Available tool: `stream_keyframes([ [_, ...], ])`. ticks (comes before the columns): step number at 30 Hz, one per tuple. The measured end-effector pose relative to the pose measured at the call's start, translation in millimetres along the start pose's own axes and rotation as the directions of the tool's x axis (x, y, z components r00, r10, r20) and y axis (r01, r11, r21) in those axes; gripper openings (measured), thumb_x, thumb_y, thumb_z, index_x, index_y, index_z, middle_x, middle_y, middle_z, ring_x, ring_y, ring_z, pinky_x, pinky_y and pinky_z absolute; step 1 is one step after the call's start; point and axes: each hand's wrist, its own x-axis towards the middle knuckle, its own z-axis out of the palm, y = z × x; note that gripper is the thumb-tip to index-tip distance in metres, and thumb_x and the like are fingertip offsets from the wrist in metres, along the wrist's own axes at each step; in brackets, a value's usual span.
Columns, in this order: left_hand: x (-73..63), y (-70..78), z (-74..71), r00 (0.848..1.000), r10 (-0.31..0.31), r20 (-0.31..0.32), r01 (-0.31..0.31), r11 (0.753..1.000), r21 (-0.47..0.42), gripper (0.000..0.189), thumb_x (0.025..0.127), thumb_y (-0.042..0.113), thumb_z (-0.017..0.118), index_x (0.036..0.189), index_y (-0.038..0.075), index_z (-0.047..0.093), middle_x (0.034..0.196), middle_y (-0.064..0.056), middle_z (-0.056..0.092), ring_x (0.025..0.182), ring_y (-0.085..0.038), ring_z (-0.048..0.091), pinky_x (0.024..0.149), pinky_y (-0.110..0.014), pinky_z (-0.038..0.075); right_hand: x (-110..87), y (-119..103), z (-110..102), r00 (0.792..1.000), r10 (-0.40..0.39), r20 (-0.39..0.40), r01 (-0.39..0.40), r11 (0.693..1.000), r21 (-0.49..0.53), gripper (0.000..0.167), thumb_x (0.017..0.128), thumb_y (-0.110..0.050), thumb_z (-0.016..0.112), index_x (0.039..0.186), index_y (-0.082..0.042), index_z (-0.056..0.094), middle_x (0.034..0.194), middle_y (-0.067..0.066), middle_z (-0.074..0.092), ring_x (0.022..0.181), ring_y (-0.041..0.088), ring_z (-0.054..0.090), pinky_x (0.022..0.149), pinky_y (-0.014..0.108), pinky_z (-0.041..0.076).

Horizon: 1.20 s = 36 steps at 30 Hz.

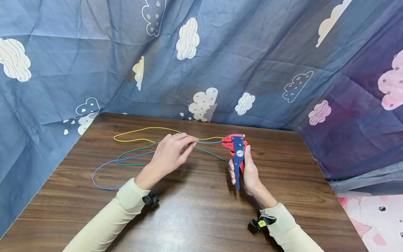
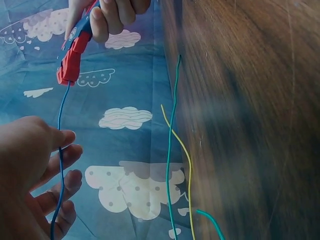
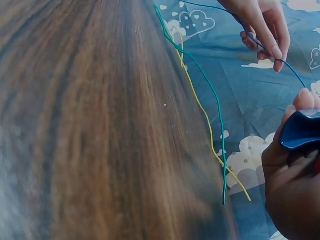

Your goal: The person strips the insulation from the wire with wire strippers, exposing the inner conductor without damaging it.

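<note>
Between thumb and fingertips, my left hand (image 1: 170,150) pinches a blue wire (image 1: 209,142) a short way from its end. The wire's end runs into the red nose of a red-and-blue wire stripper (image 1: 237,168); inside the nose the end is hidden. My right hand (image 1: 252,173) grips the stripper upright by its handles, held above the table. In the left wrist view the blue wire (image 2: 60,170) passes the thumb and hangs down along the fingers. The right wrist view shows only part of the stripper's blue handle (image 3: 300,130).
A yellow wire (image 1: 151,128) and a green wire (image 1: 126,152) lie in loose loops on the brown wooden table (image 1: 195,210), behind and left of my left hand. Tiny specks (image 3: 165,105) dot the tabletop. A blue cloud-patterned curtain (image 1: 233,70) hangs behind the table.
</note>
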Motion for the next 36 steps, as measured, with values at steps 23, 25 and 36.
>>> stream_keyframes([
  [23, 0.5, 0.5, -3.4, 1.0, -0.018, 0.017, 0.018, 0.999, -0.032, 0.017, 0.108, 0.023, 0.068, 0.117, 0.022, 0.082, 0.093, 0.01, 0.074, 0.069, -0.009, 0.056, 0.066, -0.032, 0.047, 3.2, 6.7, -8.1, 0.981, -0.026, 0.192, -0.001, 0.99, 0.14, 0.087, 0.11, -0.07, 0.002, 0.093, -0.005, 0.057, 0.075, 0.002, 0.064, 0.06, 0.014, 0.066, 0.058, 0.035, 0.061],
  [25, 0.3, 0.2, -3.1, 1.0, -0.021, 0.019, 0.022, 0.999, -0.038, 0.017, 0.108, 0.023, 0.068, 0.117, 0.022, 0.082, 0.093, 0.01, 0.073, 0.069, -0.009, 0.055, 0.063, -0.03, 0.046, 3.7, 7.0, -8.0, 0.98, -0.037, 0.198, 0.006, 0.988, 0.154, 0.086, 0.11, -0.069, 0.003, 0.095, -0.005, 0.058, 0.076, 0.002, 0.066, 0.061, 0.015, 0.068, 0.06, 0.036, 0.063],
  [36, 0.8, 0.0, -5.4, 1.0, -0.021, 0.017, 0.021, 0.999, -0.043, 0.017, 0.108, 0.023, 0.068, 0.118, 0.023, 0.083, 0.095, 0.01, 0.074, 0.069, -0.008, 0.056, 0.059, -0.028, 0.046, 4.1, 8.1, -6.7, 0.964, -0.092, 0.25, 0.037, 0.975, 0.219, 0.079, 0.114, -0.06, 0.004, 0.111, -0.004, 0.059, 0.086, 0.004, 0.075, 0.071, 0.018, 0.078, 0.07, 0.041, 0.067],
])
